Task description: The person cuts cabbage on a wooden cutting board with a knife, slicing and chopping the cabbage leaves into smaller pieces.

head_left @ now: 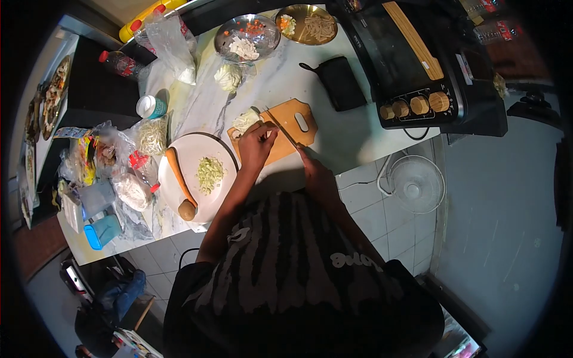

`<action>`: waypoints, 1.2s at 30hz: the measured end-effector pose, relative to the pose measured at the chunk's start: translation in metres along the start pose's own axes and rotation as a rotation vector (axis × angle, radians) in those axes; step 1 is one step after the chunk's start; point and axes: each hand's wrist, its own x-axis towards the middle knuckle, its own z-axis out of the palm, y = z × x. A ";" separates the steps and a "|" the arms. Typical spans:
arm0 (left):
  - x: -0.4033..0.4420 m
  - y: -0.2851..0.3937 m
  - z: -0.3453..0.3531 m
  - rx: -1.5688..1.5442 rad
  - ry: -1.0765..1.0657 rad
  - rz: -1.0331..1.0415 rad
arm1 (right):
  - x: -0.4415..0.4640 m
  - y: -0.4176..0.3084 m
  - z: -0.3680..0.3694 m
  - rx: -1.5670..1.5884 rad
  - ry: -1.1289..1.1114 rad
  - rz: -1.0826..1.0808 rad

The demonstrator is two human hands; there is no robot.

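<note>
My right hand (319,173) is closed around the handle of a knife (282,127), whose blade slants up and left across the wooden cutting board (280,156). Close beside the blade is my left hand (256,142), its fingers curled and pinched over the board. What those fingers hold, if anything, is too small to make out. A piece of cabbage (246,120) rests on the board's left part, just past my left hand. To the left, a large pale pan (190,146) contains chopped green vegetable (210,175) and a wooden-handled utensil (180,176).
Behind the board lie another cabbage piece (228,77), metal plates of cut food (221,45) and a black pouch (340,83). A black stove (406,65) stands right, above a floor fan (413,186). Bags (152,137) and a jar (152,107) crowd the left. Another person (98,316) is lower left.
</note>
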 end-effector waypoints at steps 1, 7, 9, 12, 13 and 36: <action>-0.001 0.001 -0.001 0.004 -0.003 -0.002 | 0.000 -0.003 -0.003 -0.035 -0.030 0.045; -0.001 0.000 -0.001 -0.017 0.009 0.002 | -0.003 -0.002 -0.004 0.084 0.037 -0.002; 0.000 0.001 -0.001 -0.011 0.011 0.012 | -0.003 -0.001 -0.003 0.099 0.040 -0.012; 0.001 0.005 -0.002 -0.029 0.007 -0.024 | -0.004 0.002 0.000 0.120 0.070 -0.067; 0.001 0.005 -0.003 -0.053 0.006 -0.071 | -0.004 0.003 0.003 0.124 0.094 -0.118; -0.002 0.001 -0.005 -0.039 -0.024 -0.030 | -0.001 -0.007 0.001 -0.076 -0.018 0.015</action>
